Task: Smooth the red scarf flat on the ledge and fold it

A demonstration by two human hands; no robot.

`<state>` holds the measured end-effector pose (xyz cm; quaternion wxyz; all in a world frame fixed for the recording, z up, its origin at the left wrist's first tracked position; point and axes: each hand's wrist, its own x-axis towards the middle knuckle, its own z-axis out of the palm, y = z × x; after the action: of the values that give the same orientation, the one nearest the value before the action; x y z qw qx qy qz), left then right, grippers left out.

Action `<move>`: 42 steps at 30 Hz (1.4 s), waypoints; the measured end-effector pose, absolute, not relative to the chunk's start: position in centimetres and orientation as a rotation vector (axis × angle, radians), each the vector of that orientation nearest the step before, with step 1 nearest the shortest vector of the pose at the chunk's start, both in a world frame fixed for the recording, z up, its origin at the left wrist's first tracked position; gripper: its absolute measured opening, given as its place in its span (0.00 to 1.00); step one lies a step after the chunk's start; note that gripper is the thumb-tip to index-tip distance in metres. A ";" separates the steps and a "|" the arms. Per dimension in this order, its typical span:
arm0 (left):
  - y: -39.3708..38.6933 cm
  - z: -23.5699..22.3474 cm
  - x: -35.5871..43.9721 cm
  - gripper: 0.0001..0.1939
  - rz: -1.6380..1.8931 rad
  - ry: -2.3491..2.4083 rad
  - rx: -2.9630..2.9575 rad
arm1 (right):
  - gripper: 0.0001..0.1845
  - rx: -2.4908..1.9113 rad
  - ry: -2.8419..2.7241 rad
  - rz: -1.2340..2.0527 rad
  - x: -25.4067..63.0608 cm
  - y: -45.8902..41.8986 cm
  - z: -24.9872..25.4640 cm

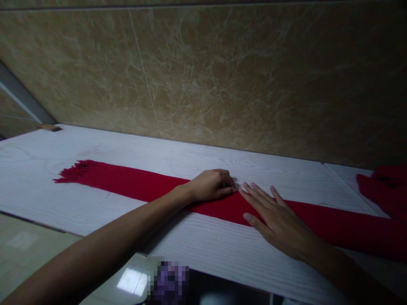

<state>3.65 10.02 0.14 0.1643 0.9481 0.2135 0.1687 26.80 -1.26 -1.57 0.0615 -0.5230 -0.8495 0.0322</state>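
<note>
Red fringed scarf (222,208) lay flat under my spread right hand (276,220) and curled left hand (210,185); I could not tell whether the latter pinched it.

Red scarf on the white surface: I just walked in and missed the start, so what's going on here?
A person has both bare hands on a red scarf laid lengthwise along a white surface. The left hand is curled; whether it pinches the fabric is unclear. The right hand has its fingers extended over it. The fringed end lies off to the left.
</note>
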 end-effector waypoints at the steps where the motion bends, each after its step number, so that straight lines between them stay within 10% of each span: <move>1: 10.0 0.1 3.7 0.09 0.482 0.607 2.702 | 0.33 -1.584 -2.564 0.093 26.8 -1.3 -1.6; 12: 8.3 1.1 3.8 0.22 0.519 0.471 2.727 | 0.35 -1.576 -2.610 0.012 27.2 -1.6 -2.4; 18: 5.3 0.5 4.9 0.47 0.225 0.628 2.760 | 0.34 -1.531 -2.590 -0.054 27.4 -1.5 -2.8; 42: 5.2 0.0 4.4 0.51 0.091 0.610 2.779 | 0.35 -1.504 -2.595 -0.081 27.8 -1.5 -3.2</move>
<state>4.39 5.24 0.02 0.1469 0.9656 0.2121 0.0316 27.81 -1.49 -3.24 0.0703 -0.5001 -0.8627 -0.0269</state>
